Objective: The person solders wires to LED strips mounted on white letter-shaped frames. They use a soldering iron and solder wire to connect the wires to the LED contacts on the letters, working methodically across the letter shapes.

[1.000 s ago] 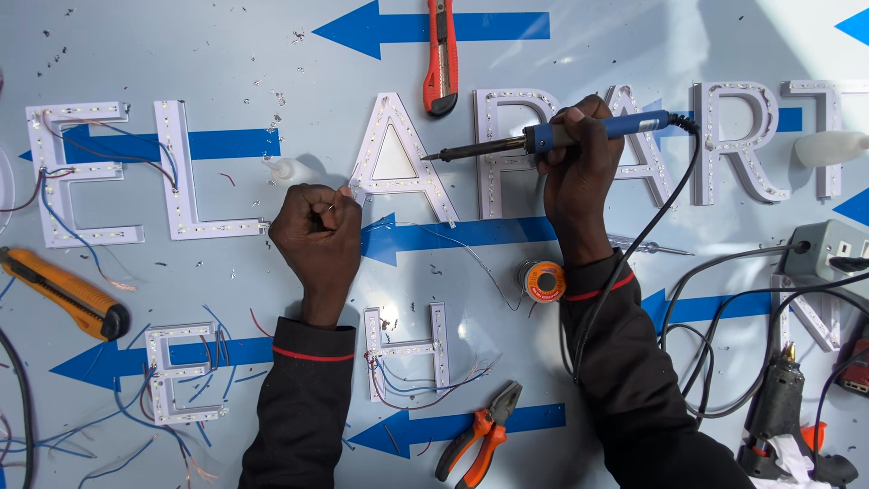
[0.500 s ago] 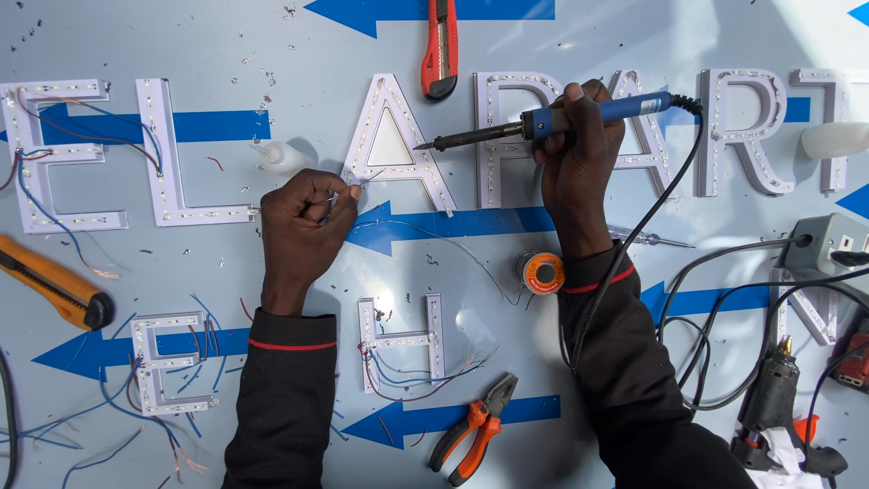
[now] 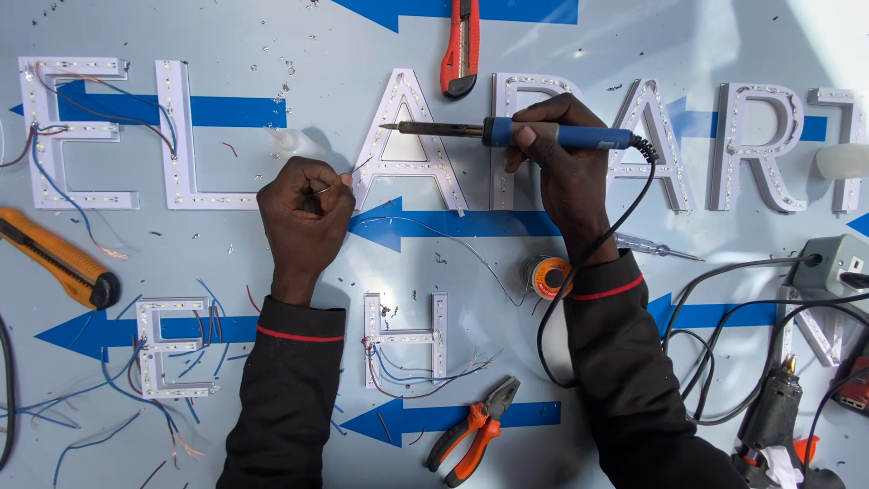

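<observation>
Gripping a blue-handled soldering iron [image 3: 507, 133], the right hand [image 3: 566, 172] has its fingers wrapped round the handle. The iron lies nearly level, long axis running side to side, its metal tip pointing away to the left of that hand and ending over the peak of the white A-shaped letter [image 3: 409, 136]. A black cord [image 3: 615, 226] leaves the handle's right end and loops down past the wrist.

Off to the left of the iron's tip, the left hand [image 3: 303, 217] is curled into a loose fist, pinching a thin wire [image 3: 348, 177] between thumb and fingertips; the wire's free end pokes out to the right and up, toward the lower left leg of the A, whether touching it I cannot tell.

Just below the right wrist sits one small spool of solder [image 3: 546, 273], with a strand trailing left from it. Right of the wrist lies one slim screwdriver [image 3: 656, 247], pointing right. Above the iron, one red box cutter [image 3: 460, 50] stands up-and-down. Far left of the left hand lies one orange box cutter [image 3: 59, 263], slanted. Between the two forearms is a smaller white H-shaped letter [image 3: 405, 337] with loose blue and red wires, and below it one pair of orange-handled pliers [image 3: 475, 430], jaws up to the right. Everything rests on a pale sign panel [image 3: 226, 36] printed with blue arrows; at least six arrows show, most pointing left.
</observation>
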